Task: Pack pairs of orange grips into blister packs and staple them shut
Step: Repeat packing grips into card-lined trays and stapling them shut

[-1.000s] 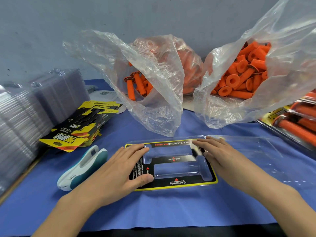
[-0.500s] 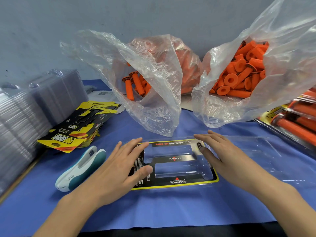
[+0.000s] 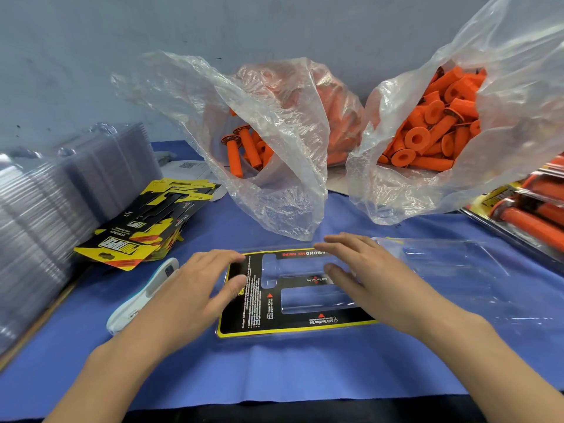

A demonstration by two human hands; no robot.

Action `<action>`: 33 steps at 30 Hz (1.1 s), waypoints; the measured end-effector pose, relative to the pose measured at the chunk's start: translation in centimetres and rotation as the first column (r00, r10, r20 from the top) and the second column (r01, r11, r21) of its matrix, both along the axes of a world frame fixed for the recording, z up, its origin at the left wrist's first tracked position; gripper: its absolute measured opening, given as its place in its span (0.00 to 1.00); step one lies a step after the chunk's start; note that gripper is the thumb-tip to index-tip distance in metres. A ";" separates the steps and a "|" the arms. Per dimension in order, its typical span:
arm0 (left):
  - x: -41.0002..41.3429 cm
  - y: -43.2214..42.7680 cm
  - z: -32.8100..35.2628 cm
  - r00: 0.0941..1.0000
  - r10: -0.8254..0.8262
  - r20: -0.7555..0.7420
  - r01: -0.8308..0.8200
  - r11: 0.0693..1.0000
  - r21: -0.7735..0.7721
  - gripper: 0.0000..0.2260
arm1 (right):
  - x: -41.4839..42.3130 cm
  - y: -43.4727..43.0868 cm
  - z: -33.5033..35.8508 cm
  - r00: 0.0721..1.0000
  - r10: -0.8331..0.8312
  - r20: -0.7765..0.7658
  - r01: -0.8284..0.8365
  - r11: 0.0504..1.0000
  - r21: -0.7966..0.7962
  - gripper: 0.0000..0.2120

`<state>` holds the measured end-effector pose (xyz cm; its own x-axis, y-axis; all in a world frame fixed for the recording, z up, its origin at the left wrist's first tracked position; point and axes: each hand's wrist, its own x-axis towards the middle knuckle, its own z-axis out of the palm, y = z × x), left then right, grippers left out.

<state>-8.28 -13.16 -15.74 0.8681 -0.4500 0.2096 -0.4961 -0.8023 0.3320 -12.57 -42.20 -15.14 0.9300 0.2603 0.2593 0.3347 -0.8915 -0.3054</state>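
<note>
Two hands lie flat over the blister pack [image 3: 294,326] in the middle of the blue cloth [image 3: 274,370]. The left hand [image 3: 189,288] has straight fingers across its left end, and the right hand [image 3: 375,279] has its fingers extended over the right end, neither pinching anything. Its clear lid [image 3: 457,264] is flapped open rightward. Orange grips [image 3: 427,132] are heaped in plastic bags [image 3: 274,184] behind, and the stapler [image 3: 137,300] lies just beside the left hand.

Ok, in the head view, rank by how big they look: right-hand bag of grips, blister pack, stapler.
1. right bag of grips
2. blister pack
3. stapler, partly hidden behind the left hand
</note>
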 end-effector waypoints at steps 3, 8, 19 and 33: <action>-0.3 -0.1 -0.2 0.998 -0.056 -0.010 0.056 0.997 0.046 0.24 | 0.0 0.5 -0.6 0.998 0.028 -0.056 -0.029 0.999 -0.030 0.22; -0.2 -0.3 0.4 0.996 -0.058 0.064 0.057 0.998 0.018 0.23 | 0.0 0.6 -0.4 0.998 0.024 -0.063 -0.025 1.000 -0.016 0.29; 5.1 -5.9 7.0 0.953 0.034 0.301 0.044 0.967 -0.251 0.11 | 5.2 0.6 3.2 0.999 -0.040 -0.018 0.044 0.956 0.290 0.20; 25.8 -12.2 7.5 0.864 0.291 -0.410 -0.360 0.927 -0.101 0.03 | 9.8 -1.2 5.0 0.998 -0.044 -0.047 0.062 0.837 0.543 0.16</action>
<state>17.48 -25.39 -8.28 0.9860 -0.1154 -0.1201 -0.0235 -0.8102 0.5857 -2.78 -43.42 -10.16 0.9483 0.0357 0.3153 0.2737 -0.5944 -0.7561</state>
